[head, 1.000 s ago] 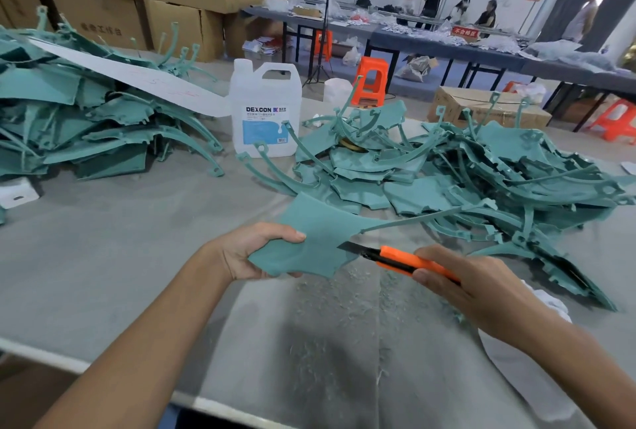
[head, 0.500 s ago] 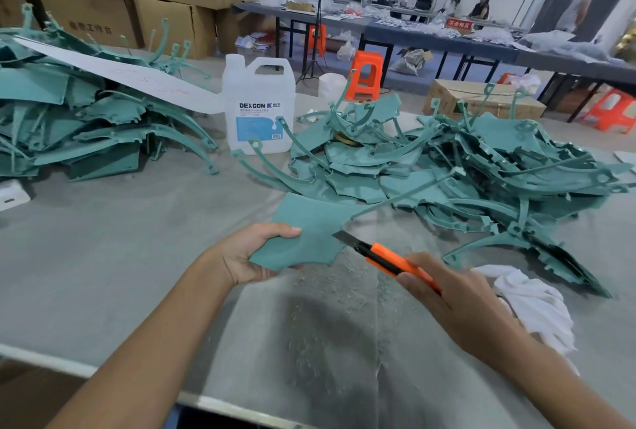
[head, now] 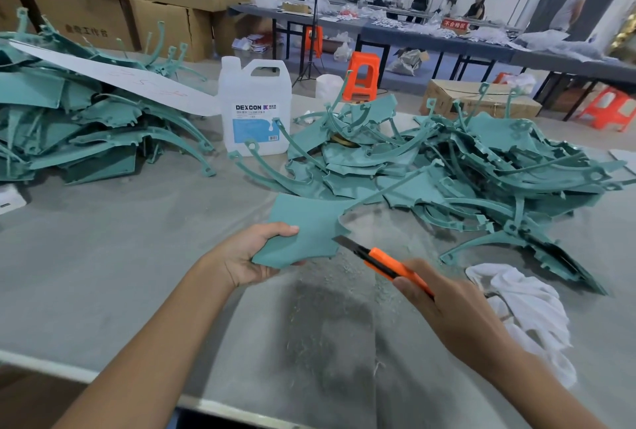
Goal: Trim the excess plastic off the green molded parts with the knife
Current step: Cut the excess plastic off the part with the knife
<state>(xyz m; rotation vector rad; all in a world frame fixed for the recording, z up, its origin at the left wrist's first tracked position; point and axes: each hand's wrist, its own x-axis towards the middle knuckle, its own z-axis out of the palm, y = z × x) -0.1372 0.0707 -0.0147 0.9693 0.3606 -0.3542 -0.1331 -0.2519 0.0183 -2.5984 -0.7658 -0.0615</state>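
The left hand is gripping the flat green molded plastic part above the grey table, presenting its edge to the orange utility knife, which the right hand is clasping for trimming.

Single head view, looking forward and down over table; hands close below, workshop beyond.

one knife, one jug, one white rag, one held green part, two green heaps
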